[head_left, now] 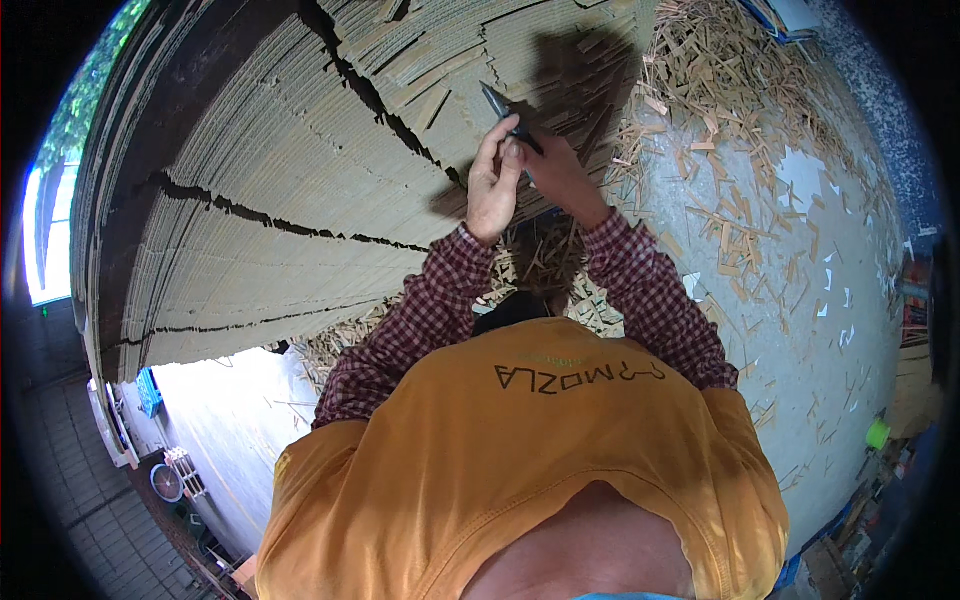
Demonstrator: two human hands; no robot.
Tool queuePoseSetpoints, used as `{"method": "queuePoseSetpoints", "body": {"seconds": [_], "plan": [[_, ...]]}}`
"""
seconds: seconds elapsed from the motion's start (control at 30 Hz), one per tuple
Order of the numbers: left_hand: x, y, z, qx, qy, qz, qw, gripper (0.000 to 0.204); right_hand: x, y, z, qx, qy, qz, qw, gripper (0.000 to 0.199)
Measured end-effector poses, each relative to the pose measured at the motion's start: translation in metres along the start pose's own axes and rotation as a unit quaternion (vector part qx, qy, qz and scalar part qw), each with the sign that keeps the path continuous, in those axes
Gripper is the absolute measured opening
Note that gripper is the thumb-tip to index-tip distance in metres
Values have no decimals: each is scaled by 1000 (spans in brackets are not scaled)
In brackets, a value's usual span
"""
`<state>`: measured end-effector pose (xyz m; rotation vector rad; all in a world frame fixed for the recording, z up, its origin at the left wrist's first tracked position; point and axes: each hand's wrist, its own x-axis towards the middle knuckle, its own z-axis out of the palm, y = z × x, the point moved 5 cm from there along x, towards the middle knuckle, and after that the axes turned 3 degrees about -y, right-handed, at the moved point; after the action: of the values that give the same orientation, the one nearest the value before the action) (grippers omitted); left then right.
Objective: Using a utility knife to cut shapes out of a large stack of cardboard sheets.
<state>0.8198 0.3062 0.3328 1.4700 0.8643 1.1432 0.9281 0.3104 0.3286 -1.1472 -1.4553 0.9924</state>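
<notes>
A dark, narrow tool (pixel 497 104) with a pointed grey tip is held above the stacked cardboard, its tip slanting up and to the left. My right hand (pixel 562 180) is closed around its rear part, with most of the fingers hidden. My left hand (pixel 492 192) meets it from the left, thumb and fingertips pinched at the tool beside the right hand. The tool's exact kind is unclear. Beneath both hands spreads a big stack of brown corrugated cardboard sheets (pixel 290 170), split by dark jagged gaps. Loose cardboard strips (pixel 432 108) lie on top near the tool.
Many small cardboard scraps (pixel 735 110) cover the pale floor (pixel 790 370) right of the stack, and more lie beneath my arms. A wheel (pixel 167 483) stands at lower left. At the right edge are a bright green object (pixel 877 434) and assorted clutter.
</notes>
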Motion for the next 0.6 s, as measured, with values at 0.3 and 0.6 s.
{"method": "queuePoseSetpoints", "body": {"seconds": [0.3, 0.6], "plan": [[-91, -34, 32, 126, -171, -134, 968, 33, -108, 13, 1, -47, 35, -30, 998, 35], [-26, 9, -24, -30, 127, -22, 991, 43, -16, -5, -33, -60, -175, 93, 978, 42]]}}
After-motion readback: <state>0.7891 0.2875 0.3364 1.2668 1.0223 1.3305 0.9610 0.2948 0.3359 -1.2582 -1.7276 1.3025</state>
